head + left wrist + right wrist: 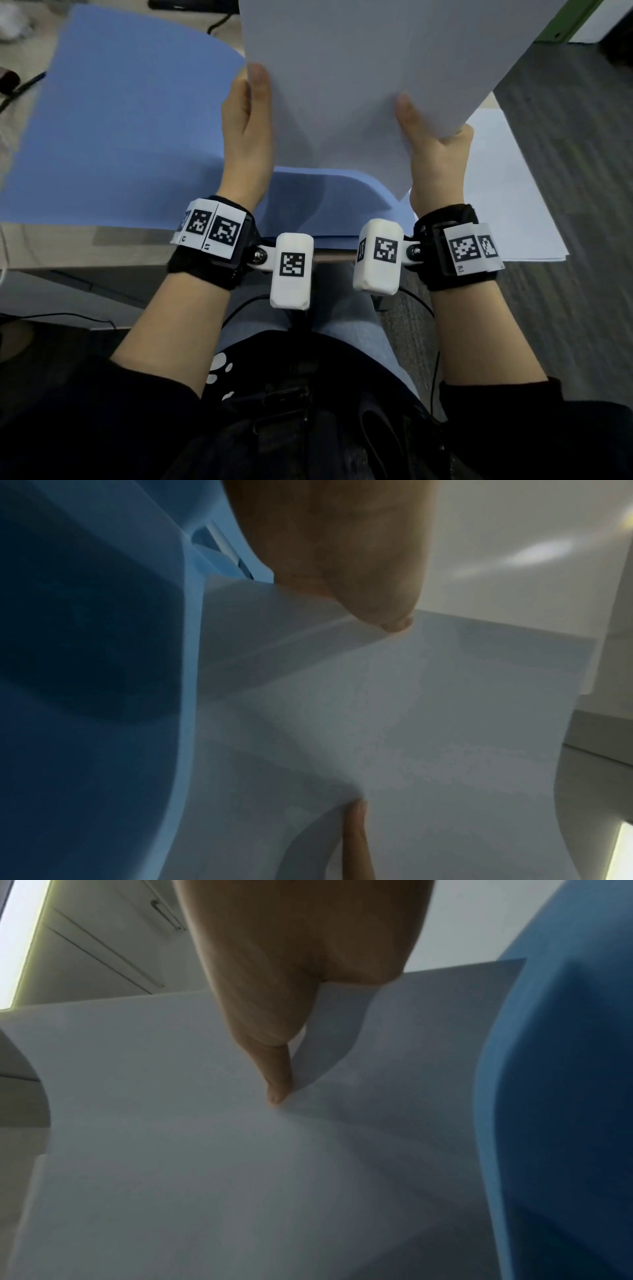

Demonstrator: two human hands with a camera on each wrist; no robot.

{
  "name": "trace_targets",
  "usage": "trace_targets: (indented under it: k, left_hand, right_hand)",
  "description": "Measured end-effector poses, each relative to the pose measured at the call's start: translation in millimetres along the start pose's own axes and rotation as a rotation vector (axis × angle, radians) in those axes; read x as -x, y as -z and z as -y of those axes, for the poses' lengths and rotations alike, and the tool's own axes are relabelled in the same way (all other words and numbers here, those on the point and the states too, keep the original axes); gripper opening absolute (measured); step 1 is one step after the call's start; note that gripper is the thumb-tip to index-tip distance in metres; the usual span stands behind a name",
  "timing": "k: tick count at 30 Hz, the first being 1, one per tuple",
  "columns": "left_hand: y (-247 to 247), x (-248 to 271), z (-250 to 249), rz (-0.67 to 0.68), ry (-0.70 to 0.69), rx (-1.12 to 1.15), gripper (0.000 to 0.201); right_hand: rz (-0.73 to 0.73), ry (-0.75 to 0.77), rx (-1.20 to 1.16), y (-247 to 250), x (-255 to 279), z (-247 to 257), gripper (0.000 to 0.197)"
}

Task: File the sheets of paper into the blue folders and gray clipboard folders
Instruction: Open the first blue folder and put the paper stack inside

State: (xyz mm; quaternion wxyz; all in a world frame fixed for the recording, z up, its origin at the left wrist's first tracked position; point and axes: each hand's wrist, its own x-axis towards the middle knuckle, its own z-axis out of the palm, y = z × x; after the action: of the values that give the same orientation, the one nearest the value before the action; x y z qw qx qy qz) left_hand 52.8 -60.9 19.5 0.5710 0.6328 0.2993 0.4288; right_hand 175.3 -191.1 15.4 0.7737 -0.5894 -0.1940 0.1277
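Head view, read left to right. The open blue folder [120,137] lies flat on the desk [68,246], its cover spread to your left and its inner panel under your wrists. Your left hand [246,137] pinches the left edge of the sheet of paper [359,85], thumb on the near face and fingers behind. Your right hand [435,161] pinches the opposite edge the same way. The sheet hangs in the air above the folder, well clear of it. It stands steeply tilted, its long axis running away from you and upward, its lower corner pointing down toward the folder. Judged from its bowing in the wrist views, it is light, limp and easily creased, so hold both side edges and keep them taut. At far right a stack of loose sheets [513,205] rests on the desk corner.
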Motion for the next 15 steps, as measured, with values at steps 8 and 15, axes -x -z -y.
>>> trace_targets:
  k: [8,15]
  left_hand:
    - [15.2,-7.5,24.7,0.146,0.075,-0.141,0.026]
    - [42.3,-27.4,24.0,0.203,0.085,-0.264,0.021]
  right_hand:
    - [-0.084,-0.041,0.117,-4.4,-2.5,-25.5,0.013]
    - [-0.065,-0.094,0.272,-10.6,-15.5,-29.2,0.014]
